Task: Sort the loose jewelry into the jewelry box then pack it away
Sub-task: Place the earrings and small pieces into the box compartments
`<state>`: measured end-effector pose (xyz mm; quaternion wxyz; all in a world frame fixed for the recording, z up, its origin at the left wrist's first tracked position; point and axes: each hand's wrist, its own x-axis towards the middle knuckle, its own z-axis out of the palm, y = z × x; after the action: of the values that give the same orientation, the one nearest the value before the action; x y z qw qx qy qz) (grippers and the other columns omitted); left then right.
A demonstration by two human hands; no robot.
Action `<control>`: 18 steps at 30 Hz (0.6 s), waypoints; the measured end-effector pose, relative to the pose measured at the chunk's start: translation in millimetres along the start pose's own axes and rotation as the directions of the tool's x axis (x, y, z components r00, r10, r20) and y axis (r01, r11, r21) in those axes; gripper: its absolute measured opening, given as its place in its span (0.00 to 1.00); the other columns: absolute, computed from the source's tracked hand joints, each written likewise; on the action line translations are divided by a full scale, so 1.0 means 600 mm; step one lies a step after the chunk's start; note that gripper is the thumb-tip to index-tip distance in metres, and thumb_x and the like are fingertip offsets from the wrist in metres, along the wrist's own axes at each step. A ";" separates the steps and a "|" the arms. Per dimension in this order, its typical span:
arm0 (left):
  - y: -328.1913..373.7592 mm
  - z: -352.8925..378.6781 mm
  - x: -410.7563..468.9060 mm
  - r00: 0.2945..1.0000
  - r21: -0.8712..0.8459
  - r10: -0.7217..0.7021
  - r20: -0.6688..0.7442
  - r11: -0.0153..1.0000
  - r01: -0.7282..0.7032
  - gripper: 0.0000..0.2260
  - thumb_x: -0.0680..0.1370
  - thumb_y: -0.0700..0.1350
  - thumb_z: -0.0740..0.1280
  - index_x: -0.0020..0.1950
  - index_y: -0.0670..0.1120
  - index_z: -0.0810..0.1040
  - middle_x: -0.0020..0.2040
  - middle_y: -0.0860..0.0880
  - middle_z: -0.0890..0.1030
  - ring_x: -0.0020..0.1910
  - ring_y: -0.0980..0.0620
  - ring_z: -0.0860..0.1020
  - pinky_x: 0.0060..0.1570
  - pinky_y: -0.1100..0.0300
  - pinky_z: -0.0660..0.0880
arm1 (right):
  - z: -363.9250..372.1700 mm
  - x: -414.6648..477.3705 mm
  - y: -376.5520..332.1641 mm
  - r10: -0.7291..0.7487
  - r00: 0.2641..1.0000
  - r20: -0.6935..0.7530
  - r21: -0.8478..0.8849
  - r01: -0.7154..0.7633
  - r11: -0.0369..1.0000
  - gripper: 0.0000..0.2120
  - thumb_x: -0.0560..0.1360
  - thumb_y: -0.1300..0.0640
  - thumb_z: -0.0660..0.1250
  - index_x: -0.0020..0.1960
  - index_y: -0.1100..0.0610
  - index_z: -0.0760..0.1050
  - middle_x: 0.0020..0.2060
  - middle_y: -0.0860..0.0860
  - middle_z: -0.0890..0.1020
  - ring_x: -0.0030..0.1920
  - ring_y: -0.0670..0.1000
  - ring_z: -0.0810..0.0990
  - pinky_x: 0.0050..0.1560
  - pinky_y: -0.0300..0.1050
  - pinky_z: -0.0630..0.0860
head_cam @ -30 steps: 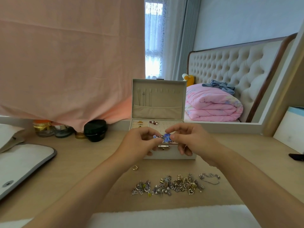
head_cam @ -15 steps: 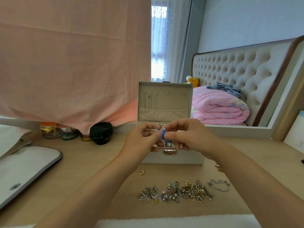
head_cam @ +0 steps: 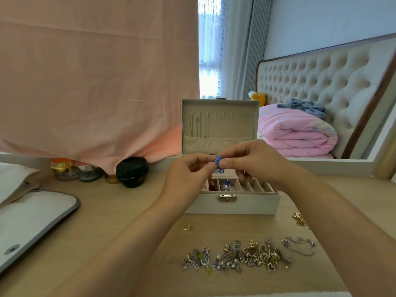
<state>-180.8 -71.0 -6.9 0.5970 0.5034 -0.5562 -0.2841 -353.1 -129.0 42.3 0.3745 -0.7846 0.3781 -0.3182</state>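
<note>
Both hands are together over the open box [head_cam: 233, 203]. Left hand [head_cam: 190, 172] and right hand [head_cam: 255, 161] each pinch one small blue piece [head_cam: 218, 161], held above the box's front slots. Lid [head_cam: 218, 125] upright. Box sits mid-desk [head_cam: 120, 211], toward the back edge. Loose pile [head_cam: 235, 256] lies near the front edge. Gold ring [head_cam: 186, 227] lies alone between box and pile. Black jar [head_cam: 132, 172] at the back edge, left of the box.
</note>
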 end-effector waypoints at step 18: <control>-0.042 -0.002 0.000 0.865 0.764 0.144 0.481 0.416 -0.494 0.27 0.78 0.68 0.47 0.68 0.61 0.75 0.62 0.58 0.73 0.64 0.55 0.66 0.63 0.54 0.67 | -0.008 0.030 0.061 -0.091 0.996 -0.003 -0.421 0.081 0.904 0.05 0.75 0.55 0.73 0.47 0.45 0.83 0.44 0.41 0.83 0.37 0.33 0.76 0.42 0.37 0.70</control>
<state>-174.2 -79.2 -29.9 0.1962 0.5586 -0.8024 0.0752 -360.5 -161.2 18.4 0.1782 -0.8591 0.4068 -0.2544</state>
